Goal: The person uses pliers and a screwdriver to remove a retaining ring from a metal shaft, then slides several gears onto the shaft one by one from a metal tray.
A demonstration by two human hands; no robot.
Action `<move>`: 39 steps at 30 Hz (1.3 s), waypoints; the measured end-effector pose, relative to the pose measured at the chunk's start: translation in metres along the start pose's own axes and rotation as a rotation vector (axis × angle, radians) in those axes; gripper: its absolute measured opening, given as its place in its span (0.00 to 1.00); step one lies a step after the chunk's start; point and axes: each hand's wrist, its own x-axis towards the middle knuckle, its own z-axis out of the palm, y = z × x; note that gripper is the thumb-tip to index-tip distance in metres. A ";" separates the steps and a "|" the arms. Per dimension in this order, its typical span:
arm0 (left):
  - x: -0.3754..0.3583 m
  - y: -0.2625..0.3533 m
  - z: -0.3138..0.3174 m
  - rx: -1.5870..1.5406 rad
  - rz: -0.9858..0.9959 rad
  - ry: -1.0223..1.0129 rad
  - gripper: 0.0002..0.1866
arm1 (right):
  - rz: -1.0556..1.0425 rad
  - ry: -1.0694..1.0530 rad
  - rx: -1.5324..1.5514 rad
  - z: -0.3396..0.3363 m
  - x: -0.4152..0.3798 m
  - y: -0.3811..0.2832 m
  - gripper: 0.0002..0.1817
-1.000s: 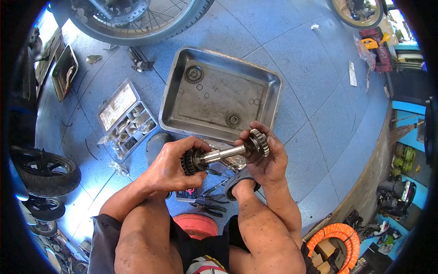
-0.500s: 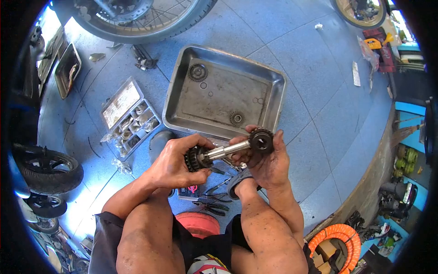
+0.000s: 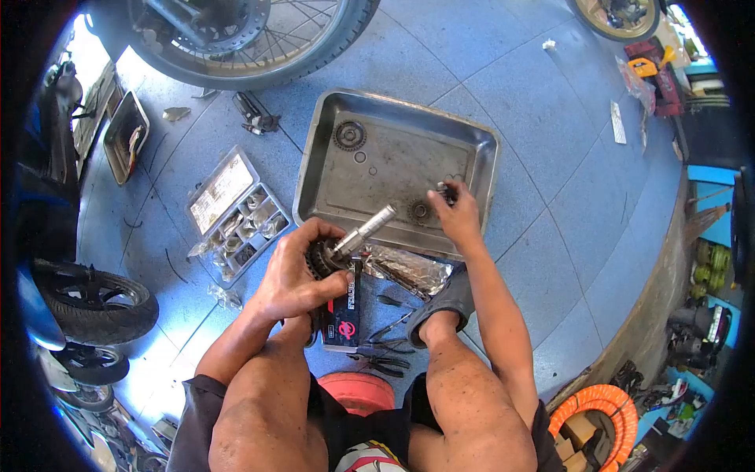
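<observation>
My left hand [image 3: 285, 277] is wrapped round the dark toothed end of a gear shaft [image 3: 366, 230]. The bare, splined metal part of the shaft points up and to the right. Over the right side of a metal tray [image 3: 314, 169], my right hand [image 3: 462, 224] pinches a small dark gear [image 3: 447, 192], partly hidden by the fingers. Beside those fingers a small gear [image 3: 419, 211] lies on the tray floor. A larger gear [image 3: 350, 135] sits in the far left corner, near two thin rings [image 3: 360, 156].
A parts case [image 3: 240, 216] with its lid up stands left of the tray. Between my feet are a dark box [image 3: 341, 315], pliers [image 3: 381, 362] and a plastic-wrapped item [image 3: 413, 271]. A motorcycle wheel [image 3: 259, 75] is beyond. A red stool [image 3: 358, 391] is under me.
The gear at the shaft's right end has come off. My right hand has carried it away from the shaft, up into the tray. My left hand keeps the shaft, now tilted more upward.
</observation>
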 end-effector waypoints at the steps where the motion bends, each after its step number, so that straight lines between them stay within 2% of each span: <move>1: 0.000 0.000 -0.001 -0.001 -0.001 -0.010 0.26 | -0.204 0.054 -0.296 0.001 0.007 0.003 0.24; 2: 0.000 0.001 -0.002 -0.070 -0.065 0.011 0.27 | -0.193 0.057 -0.298 0.003 0.014 0.006 0.24; 4: 0.000 -0.001 -0.001 -0.183 -0.162 0.032 0.28 | -0.281 0.056 -0.521 0.010 0.030 0.006 0.28; 11: 0.001 -0.004 0.002 -0.187 -0.185 0.011 0.27 | -0.346 -0.064 -0.796 0.019 0.065 0.010 0.34; 15: 0.002 -0.007 0.004 -0.134 -0.179 0.032 0.26 | -0.416 0.032 -0.747 0.009 0.043 0.011 0.34; 17: 0.003 -0.011 0.004 -0.176 -0.199 0.057 0.25 | -0.268 0.153 -0.669 0.011 0.024 0.025 0.34; 20: 0.005 0.002 0.004 -0.027 -0.253 0.087 0.25 | -0.283 0.059 -0.712 0.021 -0.013 0.024 0.33; 21: 0.005 0.000 0.006 0.015 -0.215 0.102 0.24 | -0.293 0.055 -0.699 0.025 -0.019 0.020 0.33; 23: 0.005 -0.001 0.009 -0.026 -0.205 0.098 0.24 | -0.205 -0.086 -0.738 0.029 -0.026 0.012 0.32; 30: 0.008 -0.005 0.014 0.059 -0.226 0.027 0.25 | -0.142 -0.096 -0.733 0.036 -0.017 0.018 0.33; 37: 0.010 0.000 0.016 0.086 -0.221 0.039 0.27 | -0.161 -0.106 -0.695 0.031 -0.017 0.018 0.33; 39: 0.007 0.002 0.015 0.153 -0.149 0.066 0.26 | -0.162 -0.102 -0.665 0.030 -0.017 0.023 0.33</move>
